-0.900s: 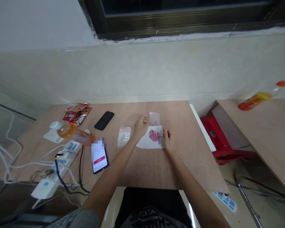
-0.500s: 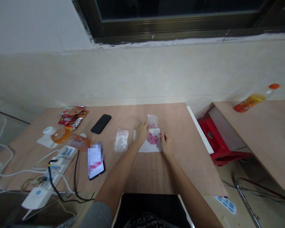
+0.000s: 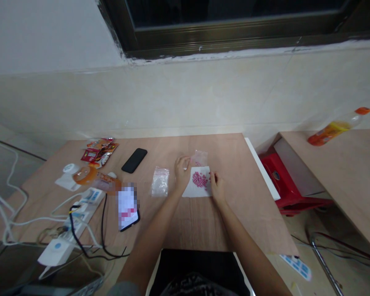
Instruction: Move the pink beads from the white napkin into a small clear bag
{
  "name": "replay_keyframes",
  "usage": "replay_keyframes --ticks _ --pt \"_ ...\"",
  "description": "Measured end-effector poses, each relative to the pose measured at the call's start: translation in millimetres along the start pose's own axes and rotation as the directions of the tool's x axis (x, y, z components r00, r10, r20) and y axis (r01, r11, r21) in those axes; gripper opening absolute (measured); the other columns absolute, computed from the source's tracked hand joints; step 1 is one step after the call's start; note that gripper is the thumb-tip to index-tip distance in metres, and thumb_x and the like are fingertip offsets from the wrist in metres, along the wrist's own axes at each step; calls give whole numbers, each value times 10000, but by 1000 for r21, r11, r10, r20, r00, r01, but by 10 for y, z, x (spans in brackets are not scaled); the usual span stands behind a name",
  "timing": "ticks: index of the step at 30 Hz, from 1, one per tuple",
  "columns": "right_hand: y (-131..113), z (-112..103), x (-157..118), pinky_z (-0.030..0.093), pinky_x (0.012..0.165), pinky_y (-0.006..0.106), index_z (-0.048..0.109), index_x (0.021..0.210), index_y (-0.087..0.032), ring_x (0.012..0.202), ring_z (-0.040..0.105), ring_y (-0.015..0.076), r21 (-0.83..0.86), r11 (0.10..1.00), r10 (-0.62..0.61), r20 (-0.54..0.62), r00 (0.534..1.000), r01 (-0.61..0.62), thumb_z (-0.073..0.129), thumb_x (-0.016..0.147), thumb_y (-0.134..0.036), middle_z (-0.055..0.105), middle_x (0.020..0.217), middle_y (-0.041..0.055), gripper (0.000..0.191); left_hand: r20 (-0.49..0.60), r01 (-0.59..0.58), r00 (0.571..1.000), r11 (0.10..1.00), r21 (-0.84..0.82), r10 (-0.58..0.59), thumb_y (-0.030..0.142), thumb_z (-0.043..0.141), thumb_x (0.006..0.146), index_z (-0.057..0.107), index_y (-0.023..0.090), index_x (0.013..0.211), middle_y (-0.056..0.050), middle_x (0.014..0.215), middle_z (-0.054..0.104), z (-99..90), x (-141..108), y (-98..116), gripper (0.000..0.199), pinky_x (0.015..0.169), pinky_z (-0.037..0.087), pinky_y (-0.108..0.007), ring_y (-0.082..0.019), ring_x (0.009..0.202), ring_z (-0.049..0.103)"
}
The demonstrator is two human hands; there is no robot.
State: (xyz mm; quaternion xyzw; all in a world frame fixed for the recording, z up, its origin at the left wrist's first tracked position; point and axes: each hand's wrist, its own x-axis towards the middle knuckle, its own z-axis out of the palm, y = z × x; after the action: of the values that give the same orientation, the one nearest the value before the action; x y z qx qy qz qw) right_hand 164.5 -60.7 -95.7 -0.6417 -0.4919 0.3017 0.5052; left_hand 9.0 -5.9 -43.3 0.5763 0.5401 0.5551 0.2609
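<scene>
A white sheet of paper [image 3: 189, 190] lies on the table, with a cluster of small pink beads [image 3: 200, 179] on it. My left hand [image 3: 182, 172] is at the paper's upper left, fingers curled and closed at the left edge of a small clear plastic bag [image 3: 201, 157]. A few pink pieces show near that bag's lower edge. At the paper's right edge, my right hand [image 3: 217, 188] has thumb and finger pinched together beside the outermost beads. Whatever is between those fingertips is too small to make out. Another clear zip bag [image 3: 160, 182] lies flat left of my left forearm.
A black phone [image 3: 134, 160], a lit phone [image 3: 128, 207], an orange drink bottle [image 3: 95, 179], snack packets [image 3: 99, 153] and a power strip [image 3: 83, 207] with cables occupy the left side. To the right stand a red stool [image 3: 279, 181] and another table [image 3: 342, 172] bearing a bottle [image 3: 334, 130].
My left hand has drawn back left off the paper's top, uncovering more of it, and the small bag's left edge has shifted with it. My right hand stays at the paper's right edge.
</scene>
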Motion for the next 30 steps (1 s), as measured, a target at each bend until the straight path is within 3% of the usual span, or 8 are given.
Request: replay_keyframes --ticks 3,6,10,13,16,21,24,30 --pt "-86 1 -59 447 715 324 665 887 -157 739 598 203 53 998 -23 -1 1000 23 417 891 -627 663 793 77 531 -49 253 956 898 -359 -289 388 627 843 636 193 908 -39 869 670 -150 -158 147 206 768 503 -290 -167 819 655" --pt "-189 31 -137 442 641 304 686 942 -162 688 568 181 202 979 23 68 997 -36 468 868 -632 653 779 64 523 14 437 843 669 -601 -538 420 693 784 592 187 909 -28 864 685 -273 -397 229 283 750 514 -296 -152 744 676" --pt "-282 96 -216 336 468 261 671 737 -189 496 429 124 329 916 121 315 941 -228 576 779 -666 527 556 -1 489 113 529 735 462 -711 -668 372 721 757 566 180 918 -58 913 718 -337 -690 264 294 811 503 -325 -157 748 686" --pt "-302 121 -262 268 405 244 614 655 -194 431 358 85 344 873 203 388 899 -346 659 716 -652 525 549 -11 465 151 543 692 371 -754 -706 344 674 776 551 189 904 -67 934 721 -341 -801 262 235 875 486 -352 -182 845 692" --pt "-306 122 -313 237 351 223 609 758 -201 389 343 63 393 804 299 380 875 -446 722 656 -625 592 619 -8 450 152 538 690 360 -762 -708 340 625 781 530 200 887 -67 931 716 -343 -835 249 199 914 474 -373 -207 949 685" --pt "-339 93 -385 245 334 191 610 848 -194 409 418 66 415 732 365 431 825 -540 734 656 -584 643 713 15 452 142 551 724 441 -709 -675 354 526 784 481 212 881 -60 898 712 -349 -846 217 178 907 492 -390 -219 978 691" --pt "-378 57 -409 233 335 201 615 819 -188 407 407 68 402 753 345 433 833 -521 692 702 -598 638 704 23 433 125 547 751 504 -669 -649 377 489 790 470 213 876 -71 914 715 -351 -860 193 186 926 494 -408 -227 995 694" --pt "-466 -6 -421 231 380 231 589 676 -193 401 362 90 293 836 285 492 822 -465 588 766 -662 486 487 -23 478 107 539 787 592 -599 -608 458 462 825 502 201 890 -90 938 715 -377 -894 138 268 908 503 -421 -239 1002 693"
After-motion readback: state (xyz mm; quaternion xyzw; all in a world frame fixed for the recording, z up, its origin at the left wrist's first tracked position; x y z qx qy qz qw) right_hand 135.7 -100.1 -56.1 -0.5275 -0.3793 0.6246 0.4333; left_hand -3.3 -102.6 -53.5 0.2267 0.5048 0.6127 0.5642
